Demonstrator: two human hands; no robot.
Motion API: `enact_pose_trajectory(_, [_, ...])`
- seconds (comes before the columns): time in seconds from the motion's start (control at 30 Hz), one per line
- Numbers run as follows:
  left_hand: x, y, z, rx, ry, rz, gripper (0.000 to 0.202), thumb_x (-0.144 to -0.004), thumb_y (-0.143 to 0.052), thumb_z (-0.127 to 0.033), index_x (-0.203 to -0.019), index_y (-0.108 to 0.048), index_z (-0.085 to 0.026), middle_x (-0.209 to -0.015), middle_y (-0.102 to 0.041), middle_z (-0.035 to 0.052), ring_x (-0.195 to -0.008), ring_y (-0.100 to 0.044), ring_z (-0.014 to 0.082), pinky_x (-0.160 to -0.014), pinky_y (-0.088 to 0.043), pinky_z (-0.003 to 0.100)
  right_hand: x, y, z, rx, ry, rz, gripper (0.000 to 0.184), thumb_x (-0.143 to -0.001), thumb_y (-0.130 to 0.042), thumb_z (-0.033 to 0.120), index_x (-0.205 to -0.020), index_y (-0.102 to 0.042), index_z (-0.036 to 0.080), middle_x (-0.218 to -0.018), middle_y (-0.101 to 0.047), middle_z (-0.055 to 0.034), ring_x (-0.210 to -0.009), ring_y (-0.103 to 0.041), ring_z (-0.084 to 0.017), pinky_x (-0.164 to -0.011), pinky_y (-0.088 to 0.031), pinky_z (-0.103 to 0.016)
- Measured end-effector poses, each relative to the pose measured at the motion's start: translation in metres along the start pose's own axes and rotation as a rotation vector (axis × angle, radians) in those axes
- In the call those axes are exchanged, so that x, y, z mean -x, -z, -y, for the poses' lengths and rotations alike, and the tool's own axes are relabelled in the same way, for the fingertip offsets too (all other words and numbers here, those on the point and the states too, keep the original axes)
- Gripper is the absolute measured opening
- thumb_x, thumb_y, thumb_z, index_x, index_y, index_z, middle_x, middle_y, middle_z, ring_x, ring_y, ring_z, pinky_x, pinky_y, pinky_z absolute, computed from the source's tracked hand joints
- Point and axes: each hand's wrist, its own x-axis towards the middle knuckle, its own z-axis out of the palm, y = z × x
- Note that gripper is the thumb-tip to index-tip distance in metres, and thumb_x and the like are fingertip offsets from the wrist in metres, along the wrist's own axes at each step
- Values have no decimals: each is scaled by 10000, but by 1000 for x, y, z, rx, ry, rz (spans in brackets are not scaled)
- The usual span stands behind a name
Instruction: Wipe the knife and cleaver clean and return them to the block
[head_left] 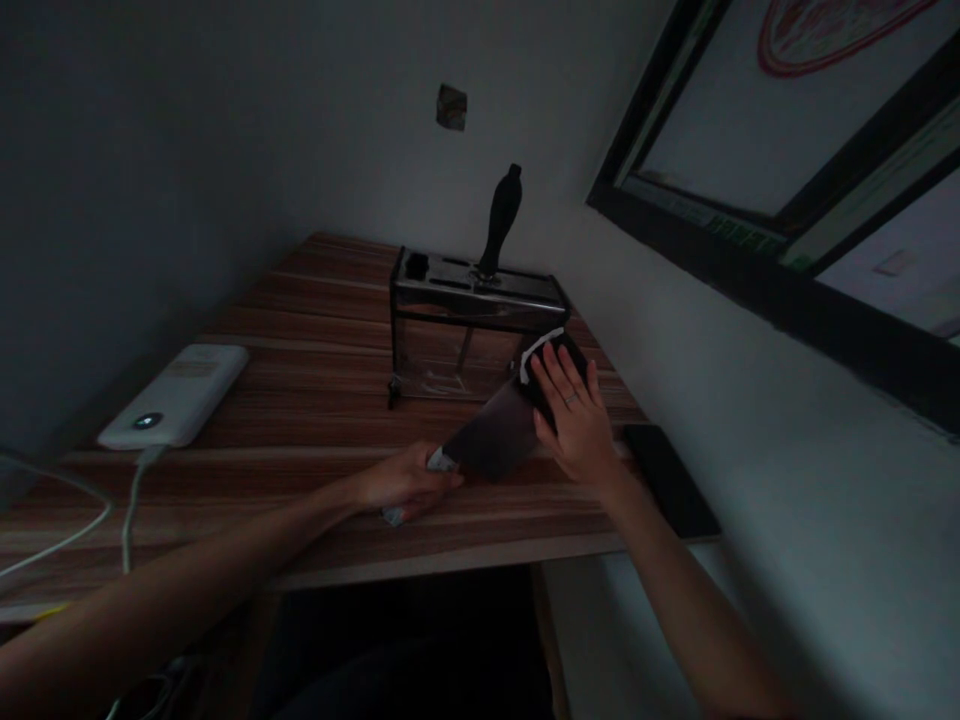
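My left hand [409, 480] is closed around the handle of a cleaver [491, 430], held tilted above the table with its wide grey blade pointing up and to the right. Over the far end of the blade lies a dark cloth [537, 372] with a white edge. My right hand [574, 415], wearing a ring, holds this cloth against the blade, its fingers stretched over the top. Just behind the blade stands a clear-sided knife block [442, 355] with a dark frame. One black handle [501, 220] sticks up from its slotted top.
A white power bank [184, 395] with a cable plugged in lies on the left of the wood-grain table [300, 330]. On the right, near the wall, is a dark phone [667, 480]. A framed window [750, 220] is at the upper right. The light is dim.
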Motion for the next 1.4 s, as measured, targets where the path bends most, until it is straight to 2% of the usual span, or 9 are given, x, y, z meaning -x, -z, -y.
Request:
enact_pose_trajectory(0.2, [0, 2, 1, -15, 8, 8, 300, -777, -575, -374, -618, -411, -180, -328, -389, -103, -249, -285, 37, -262, -199, 133, -7, 5, -9, -23, -60, -45, 656, -921, -346, 257, -1444, 49, 229, -1525, -78, -24, -1392, -81, -223, -1118, -113, -517])
enact_pose_trajectory(0.37, [0, 3, 3, -45, 14, 13, 316, -782, -573, -380, -599, -417, -175, -328, -391, -97, -254, -288, 35, -270, -201, 135, -5, 6, -5, 0, -72, -52, 682, -912, -351, 247, -1440, 80, 228, -1526, -62, -23, -1391, -80, -240, -1114, -110, -535])
enact_pose_trajectory(0.67, [1, 2, 0, -60, 25, -4, 326, -775, -577, -396, -597, -423, -171, -335, -393, -96, -254, -292, 33, -264, -199, 135, 4, 0, 5, 31, -52, -33, 717, -886, -393, 239, -1446, 52, 203, -1521, -94, -52, -1389, -103, -253, -1107, -76, -556])
enact_pose_trajectory(1.1, [-1, 4, 4, 29, 20, -4, 286, -770, -587, -381, -652, -428, -175, -346, -396, -105, -253, -296, 32, -260, -230, 127, 17, -11, 50, -76, -23, 17, 652, -881, -379, 230, -1452, -71, 175, -1496, -208, -69, -1384, -143, -232, -1112, -100, -514])
enact_pose_trajectory(1.27, [-2, 4, 6, 51, 29, -24, 295, -758, -595, -388, -642, -431, -171, -346, -404, -101, -249, -298, 33, -255, -246, 132, 25, -17, 72, -108, 17, 55, 626, -861, -390, 234, -1441, -164, 168, -1488, -236, -54, -1384, -150, -212, -1122, -75, -490])
enact_pose_trajectory(1.4, [-3, 5, 8, 9, -17, -61, 272, -724, -606, -338, -593, -452, -157, -333, -418, -84, -249, -326, 35, -257, -253, 128, 31, -19, 91, -159, 90, 83, 593, -857, -389, 261, -1422, -238, 158, -1480, -256, -39, -1383, -154, -192, -1131, -32, -463])
